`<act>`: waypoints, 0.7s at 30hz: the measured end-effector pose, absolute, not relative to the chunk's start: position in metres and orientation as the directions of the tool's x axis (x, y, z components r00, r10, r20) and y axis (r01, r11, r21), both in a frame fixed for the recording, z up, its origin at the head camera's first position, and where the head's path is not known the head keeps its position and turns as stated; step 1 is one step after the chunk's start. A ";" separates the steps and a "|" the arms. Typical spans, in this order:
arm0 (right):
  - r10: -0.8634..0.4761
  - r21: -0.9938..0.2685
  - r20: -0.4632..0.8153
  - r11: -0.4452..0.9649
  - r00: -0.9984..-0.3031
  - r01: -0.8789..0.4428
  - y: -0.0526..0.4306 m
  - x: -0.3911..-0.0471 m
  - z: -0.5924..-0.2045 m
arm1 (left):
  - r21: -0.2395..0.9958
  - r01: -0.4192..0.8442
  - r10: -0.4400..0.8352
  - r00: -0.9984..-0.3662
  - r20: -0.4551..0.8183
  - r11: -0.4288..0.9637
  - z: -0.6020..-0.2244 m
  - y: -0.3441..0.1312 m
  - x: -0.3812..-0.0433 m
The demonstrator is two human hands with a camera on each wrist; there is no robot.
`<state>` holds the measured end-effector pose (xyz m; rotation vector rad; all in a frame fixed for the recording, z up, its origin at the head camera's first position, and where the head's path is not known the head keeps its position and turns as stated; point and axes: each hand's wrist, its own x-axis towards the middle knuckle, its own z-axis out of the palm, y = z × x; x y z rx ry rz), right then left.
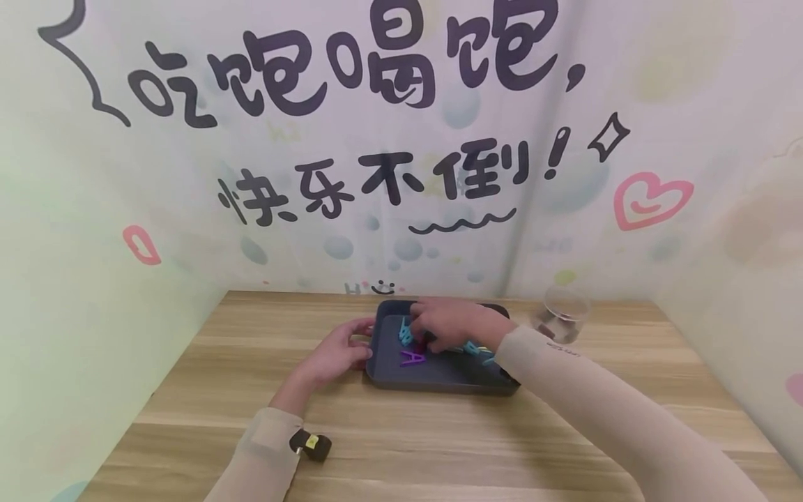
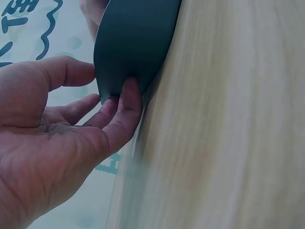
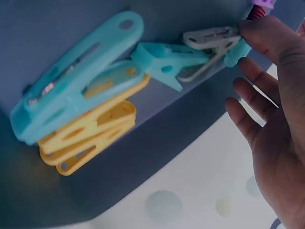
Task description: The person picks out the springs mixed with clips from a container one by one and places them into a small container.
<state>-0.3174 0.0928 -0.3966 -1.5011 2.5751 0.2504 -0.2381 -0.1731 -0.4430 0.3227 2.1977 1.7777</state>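
Observation:
At the left end of a dark grey tray (image 1: 439,378), my left hand (image 1: 332,354) holds the outer wall. The left wrist view shows its thumb and bent fingers against the tray's end (image 2: 136,43). My right hand (image 1: 452,324) reaches down into the tray, fingers spread among plastic clothespins. In the right wrist view its thumb tip is by a grey clothespin (image 3: 212,37) and a red coiled piece (image 3: 256,13); contact is unclear. Teal clothespins (image 3: 78,78) and yellow clothespins (image 3: 90,138) lie farther along. A purple clothespin (image 1: 412,358) lies left of the right hand.
A clear round container (image 1: 564,314) with dark contents stands behind the right forearm. The wooden table (image 1: 401,446) reaches back to a printed white curtain (image 1: 389,244). A black wrist device (image 1: 311,444) sits on the left sleeve.

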 end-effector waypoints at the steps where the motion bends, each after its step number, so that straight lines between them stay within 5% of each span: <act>1: -0.846 0.059 -0.206 0.492 -0.493 -0.869 0.094 -0.317 -0.395 | 0.977 -0.011 0.352 -0.932 -0.086 0.211 -0.443 -0.173 -0.238; 21: -0.833 -0.059 -0.066 0.553 -0.550 -0.831 0.134 -0.310 -0.363 | 0.967 -0.021 0.320 -0.942 -0.104 0.254 -0.437 -0.168 -0.232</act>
